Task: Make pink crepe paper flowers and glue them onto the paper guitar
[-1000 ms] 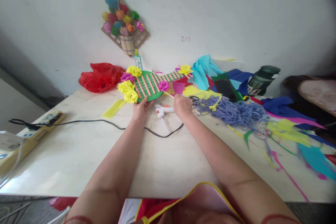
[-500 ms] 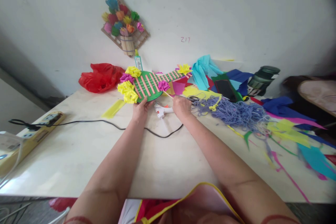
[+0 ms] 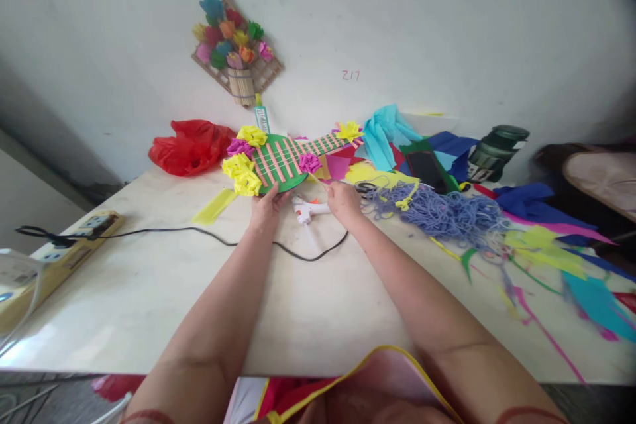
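A green guitar-shaped craft (image 3: 278, 154) with pink strips, white strings and crepe-paper flowers is held up, tilted, over the table. My left hand (image 3: 268, 207) grips its lower edge, thumb in front and fingers behind. Between my right hand's (image 3: 344, 203) closed fingers is a thin wooden stick (image 3: 318, 179), its tip at the magenta paper flower (image 3: 310, 162) on the guitar's body. Yellow flowers (image 3: 242, 174) cover the guitar's left end, and another yellow flower (image 3: 349, 130) tops the neck. Just below, a white glue gun (image 3: 308, 209) lies on the table, partly behind my right hand.
A power strip (image 3: 64, 258) sits at the left, with a black cord (image 3: 193, 228) crossing the table. A red plastic bag (image 3: 191, 148) lies at the back. Purple yarn (image 3: 442, 212), scissors (image 3: 366, 189), a phone (image 3: 426, 171), coloured paper and a dark green bottle (image 3: 499, 152) crowd the right.
My right hand has shifted very slightly, with the stick still at the magenta flower. The guitar and my left hand stay in place.
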`<state>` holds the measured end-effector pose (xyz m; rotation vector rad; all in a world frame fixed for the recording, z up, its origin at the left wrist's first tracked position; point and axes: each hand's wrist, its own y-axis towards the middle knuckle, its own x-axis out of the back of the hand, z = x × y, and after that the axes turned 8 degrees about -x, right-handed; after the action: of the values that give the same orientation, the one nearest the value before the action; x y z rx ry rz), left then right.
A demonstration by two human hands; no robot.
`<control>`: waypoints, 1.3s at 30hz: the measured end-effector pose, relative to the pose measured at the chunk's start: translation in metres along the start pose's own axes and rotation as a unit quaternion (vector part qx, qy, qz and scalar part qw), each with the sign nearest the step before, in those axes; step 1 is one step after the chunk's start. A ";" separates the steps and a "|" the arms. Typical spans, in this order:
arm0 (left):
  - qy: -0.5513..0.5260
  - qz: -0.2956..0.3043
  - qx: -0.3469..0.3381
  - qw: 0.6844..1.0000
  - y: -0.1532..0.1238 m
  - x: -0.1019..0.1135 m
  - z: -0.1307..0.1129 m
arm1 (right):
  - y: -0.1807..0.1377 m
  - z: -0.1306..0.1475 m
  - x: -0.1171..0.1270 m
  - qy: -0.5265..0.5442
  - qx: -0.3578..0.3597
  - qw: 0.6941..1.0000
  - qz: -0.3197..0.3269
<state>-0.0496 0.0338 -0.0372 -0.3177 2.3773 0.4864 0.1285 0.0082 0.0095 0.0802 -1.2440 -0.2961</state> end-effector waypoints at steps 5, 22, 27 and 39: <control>-0.003 0.001 -0.001 1.000 0.000 -0.001 -0.001 | 0.007 -0.002 -0.005 0.104 -0.016 0.993 0.047; 0.015 0.003 -0.005 1.000 0.000 -0.001 0.001 | 0.010 -0.001 -0.012 0.194 -0.052 0.975 0.092; 0.010 0.012 -0.008 1.000 0.000 0.000 0.002 | 0.003 0.002 -0.006 0.042 0.006 0.999 0.003; 0.014 0.015 -0.011 1.000 0.000 0.001 0.002 | -0.005 0.006 -0.002 -0.066 0.036 0.997 -0.026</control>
<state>-0.0492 0.0344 -0.0391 -0.3019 2.4079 0.5254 0.1209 0.0044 0.0084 0.1569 -1.3861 -0.3050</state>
